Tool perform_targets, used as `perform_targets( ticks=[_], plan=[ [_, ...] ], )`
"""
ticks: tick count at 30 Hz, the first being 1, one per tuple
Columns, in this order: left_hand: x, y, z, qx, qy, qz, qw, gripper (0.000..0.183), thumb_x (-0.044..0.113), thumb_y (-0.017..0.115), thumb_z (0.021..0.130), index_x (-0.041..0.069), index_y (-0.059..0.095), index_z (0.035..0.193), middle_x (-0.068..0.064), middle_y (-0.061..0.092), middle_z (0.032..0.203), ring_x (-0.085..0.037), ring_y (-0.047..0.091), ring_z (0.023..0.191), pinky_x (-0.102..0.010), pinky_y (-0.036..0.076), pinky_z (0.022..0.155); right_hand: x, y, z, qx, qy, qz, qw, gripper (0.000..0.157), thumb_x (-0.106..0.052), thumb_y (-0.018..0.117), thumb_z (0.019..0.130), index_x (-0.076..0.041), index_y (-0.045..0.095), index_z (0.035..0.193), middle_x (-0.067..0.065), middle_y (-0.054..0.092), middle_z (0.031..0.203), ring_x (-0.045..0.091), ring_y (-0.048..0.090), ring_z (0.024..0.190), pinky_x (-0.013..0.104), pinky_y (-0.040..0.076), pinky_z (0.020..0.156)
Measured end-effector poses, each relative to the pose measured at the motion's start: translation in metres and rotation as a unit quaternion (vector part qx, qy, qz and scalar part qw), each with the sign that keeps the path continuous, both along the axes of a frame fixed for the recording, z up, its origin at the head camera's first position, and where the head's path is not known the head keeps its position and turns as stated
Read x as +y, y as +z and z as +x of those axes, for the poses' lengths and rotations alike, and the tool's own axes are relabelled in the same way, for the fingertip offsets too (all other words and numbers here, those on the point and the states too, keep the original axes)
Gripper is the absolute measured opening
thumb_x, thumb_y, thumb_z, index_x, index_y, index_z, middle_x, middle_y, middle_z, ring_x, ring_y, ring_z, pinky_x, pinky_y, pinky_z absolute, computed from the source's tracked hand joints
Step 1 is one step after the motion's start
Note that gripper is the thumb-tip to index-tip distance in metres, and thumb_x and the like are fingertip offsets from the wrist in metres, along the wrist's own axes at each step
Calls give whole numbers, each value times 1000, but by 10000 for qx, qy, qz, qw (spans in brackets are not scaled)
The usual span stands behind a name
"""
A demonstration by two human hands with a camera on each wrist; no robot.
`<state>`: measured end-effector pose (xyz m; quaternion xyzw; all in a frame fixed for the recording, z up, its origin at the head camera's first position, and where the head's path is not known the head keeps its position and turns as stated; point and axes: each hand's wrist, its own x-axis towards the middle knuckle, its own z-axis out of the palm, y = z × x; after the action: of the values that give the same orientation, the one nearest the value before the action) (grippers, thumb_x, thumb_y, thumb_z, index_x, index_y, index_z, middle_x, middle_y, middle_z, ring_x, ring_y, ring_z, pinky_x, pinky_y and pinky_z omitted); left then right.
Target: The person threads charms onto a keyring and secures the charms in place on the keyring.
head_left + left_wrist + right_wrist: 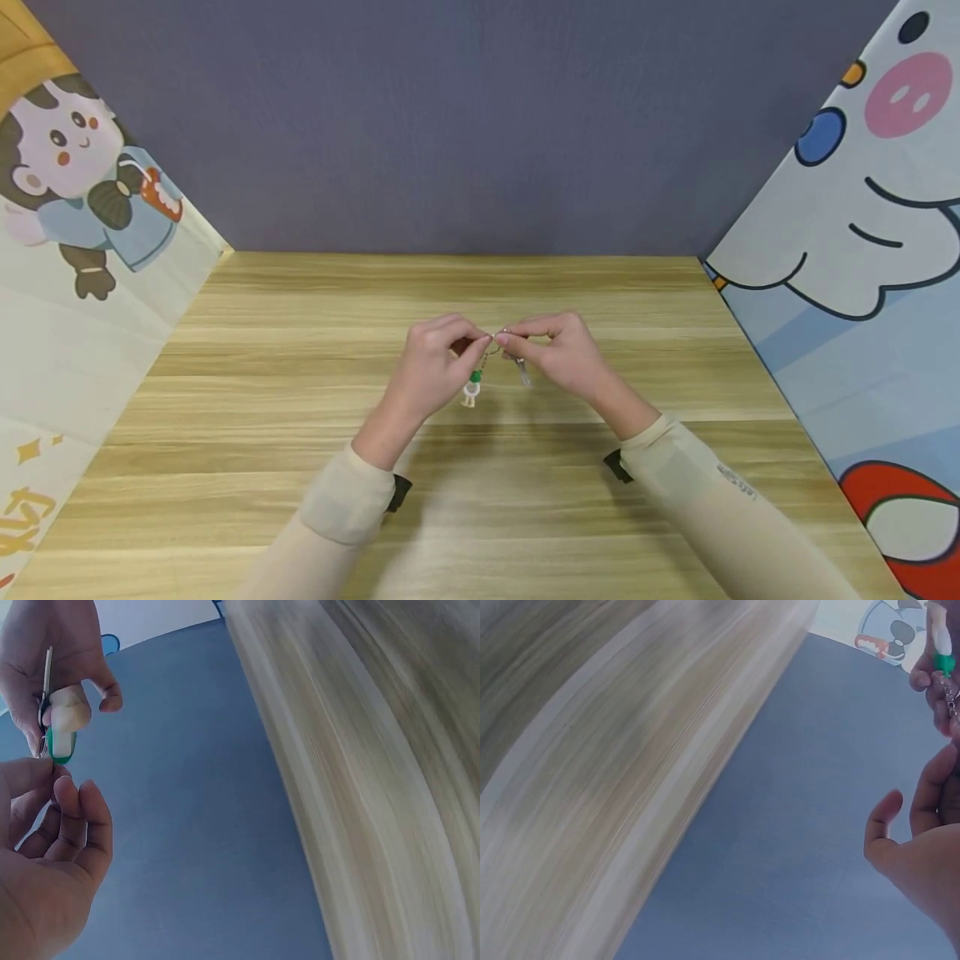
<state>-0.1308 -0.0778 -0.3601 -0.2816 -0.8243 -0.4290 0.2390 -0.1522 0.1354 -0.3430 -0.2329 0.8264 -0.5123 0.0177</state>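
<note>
Above the middle of the table, my left hand [437, 360] and right hand [564, 353] meet fingertip to fingertip at a small metal key ring [493, 348]. Each hand pinches it between thumb and index finger. From the left side of the ring a short chain carries a charm [472, 390] with a green top and a white and cream body. A silver key [523, 372] dangles on the right, below the right fingers. In the left wrist view the charm [66, 720] hangs in front of the right hand; the right wrist view shows its green part [944, 663] and chain [951, 701].
The wood-grain table [480, 517] lies beneath both hands. A dark grey-blue panel [480, 125] rises at its back edge. Cartoon-printed panels stand along the left side [97, 350] and right side [825, 350]. Black straps [400, 493] show at the cream sleeves.
</note>
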Motion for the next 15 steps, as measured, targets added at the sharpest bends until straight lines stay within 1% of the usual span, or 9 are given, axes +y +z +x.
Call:
perform_targets(
  ticks=[3,7,11,15],
  plan=[
    [2,-1,1,-49,90,195,9998,8,0,77,94,1,79,87,-9,77,82,-15,68,68,-28,60,62,-1,-1,0,22,-48,-64,10000,15,-18,77,99,-8,86,105,10,84,100,22,80,94,49,64,96],
    [5,-2,5,-257,234,414,9985,7,1,78,94,1,80,87,-10,78,83,-15,68,69,-26,60,64,-3,-2,1,61,-122,-147,9998,15,-19,78,98,-8,86,104,9,84,99,21,81,93,48,63,99],
    [7,-3,9,-554,377,662,9955,7,3,78,95,1,80,88,-11,79,86,-17,70,73,-24,61,68,-5,-3,4,55,-189,-240,9995,14,-17,78,98,-6,85,105,11,84,100,21,81,90,43,65,94],
    [8,-3,14,-843,483,952,9907,6,3,78,94,0,80,89,-13,80,88,-20,73,76,-25,63,72,-8,-2,9,-38,-294,-299,9991,15,-17,78,98,-6,85,106,11,83,103,20,80,89,39,66,88]
  ],
)
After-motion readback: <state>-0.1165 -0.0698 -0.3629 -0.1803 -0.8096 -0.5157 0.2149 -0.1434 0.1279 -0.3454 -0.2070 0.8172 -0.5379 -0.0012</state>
